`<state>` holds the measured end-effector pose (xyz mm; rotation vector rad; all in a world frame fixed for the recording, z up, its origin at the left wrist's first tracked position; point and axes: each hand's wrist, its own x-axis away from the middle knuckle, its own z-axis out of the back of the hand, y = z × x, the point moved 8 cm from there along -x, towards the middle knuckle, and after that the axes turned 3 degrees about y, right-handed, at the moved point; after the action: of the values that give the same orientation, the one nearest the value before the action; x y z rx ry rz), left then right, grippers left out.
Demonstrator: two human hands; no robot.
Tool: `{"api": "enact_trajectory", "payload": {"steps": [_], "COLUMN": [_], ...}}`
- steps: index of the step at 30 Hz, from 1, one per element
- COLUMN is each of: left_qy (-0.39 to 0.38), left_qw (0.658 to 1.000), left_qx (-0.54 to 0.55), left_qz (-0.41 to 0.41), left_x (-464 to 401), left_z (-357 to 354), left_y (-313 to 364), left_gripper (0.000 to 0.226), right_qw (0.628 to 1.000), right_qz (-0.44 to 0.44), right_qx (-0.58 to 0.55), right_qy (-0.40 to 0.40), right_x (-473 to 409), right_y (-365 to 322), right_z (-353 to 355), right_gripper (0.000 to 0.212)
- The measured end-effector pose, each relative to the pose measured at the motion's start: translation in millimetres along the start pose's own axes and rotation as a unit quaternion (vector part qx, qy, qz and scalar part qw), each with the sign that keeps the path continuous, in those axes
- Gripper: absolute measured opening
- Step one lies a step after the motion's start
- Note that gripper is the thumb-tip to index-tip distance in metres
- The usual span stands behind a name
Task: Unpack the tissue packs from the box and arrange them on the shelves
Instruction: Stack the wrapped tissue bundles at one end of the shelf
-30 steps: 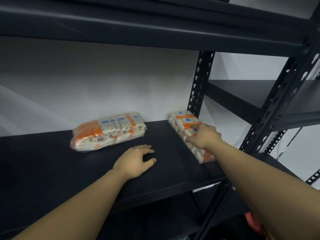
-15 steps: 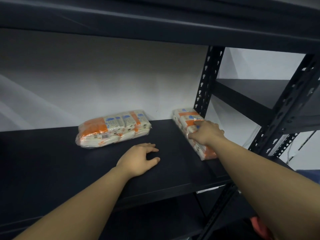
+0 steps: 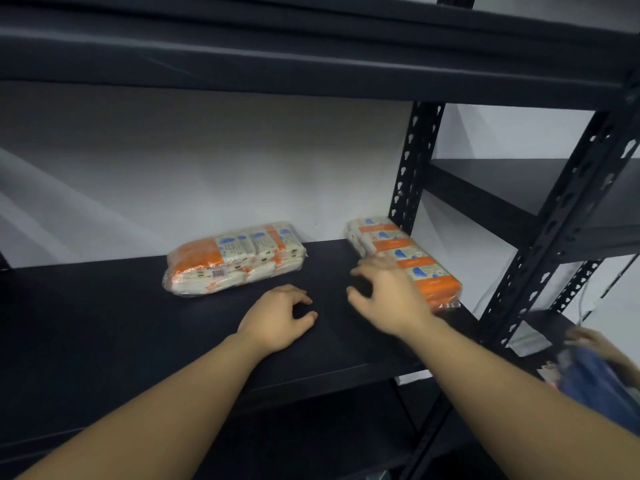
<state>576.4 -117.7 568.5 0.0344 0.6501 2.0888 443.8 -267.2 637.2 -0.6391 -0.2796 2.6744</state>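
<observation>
Two orange-and-white tissue packs lie on the black shelf [image 3: 104, 327]. One tissue pack [image 3: 235, 259] lies flat near the back wall, left of centre. The second tissue pack [image 3: 405, 251] lies lengthwise at the shelf's right end beside the upright post. My left hand [image 3: 278, 318] rests on the shelf in front of the first pack, its fingers loosely curled and holding nothing. My right hand [image 3: 388, 294] hovers just left of the second pack with fingers spread and relaxed, holding nothing; it looks blurred. The box is out of view.
A black perforated post [image 3: 414, 168] stands at the back right and another post [image 3: 561, 216] at the front right. A shelf board [image 3: 277, 53] runs overhead. Another shelf unit [image 3: 519, 188] stands to the right. Someone's hand and blue cloth [image 3: 595, 368] show at the lower right.
My right hand has come off the right tissue pack and moved left and toward me, fingers now spread. The left hand stays on the shelf. The view has shifted slightly.
</observation>
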Motion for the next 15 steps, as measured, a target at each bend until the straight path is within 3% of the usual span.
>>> {"api": "enact_trajectory", "payload": {"steps": [4,6,12,15], "left_qy": [-0.013,-0.025,-0.031,-0.029], "left_qw": [1.0,1.0,0.999,0.999], "left_qx": [-0.007,-0.01,0.0,-0.045], "left_qz": [0.006,0.008,0.012,-0.008], "left_x": [17.7,31.3,83.4,116.9], "left_z": [7.8,11.5,26.8,30.4], "left_y": [-9.8,-15.7,-19.6,-16.0], "left_gripper": [0.045,0.048,0.052,0.057], "right_qw": [0.992,0.988,0.993,0.997], "right_qz": [-0.049,-0.072,-0.067,-0.051], "right_qx": [-0.061,-0.039,-0.031,-0.015], "right_qy": [-0.102,-0.134,-0.087,-0.051], "right_x": [31.9,39.7,44.9,67.5], "right_y": [-14.1,-10.1,-12.6,-23.4], "right_z": [-50.3,-67.9,-62.2,-62.7], "right_gripper": [0.059,0.067,0.059,0.053]}}
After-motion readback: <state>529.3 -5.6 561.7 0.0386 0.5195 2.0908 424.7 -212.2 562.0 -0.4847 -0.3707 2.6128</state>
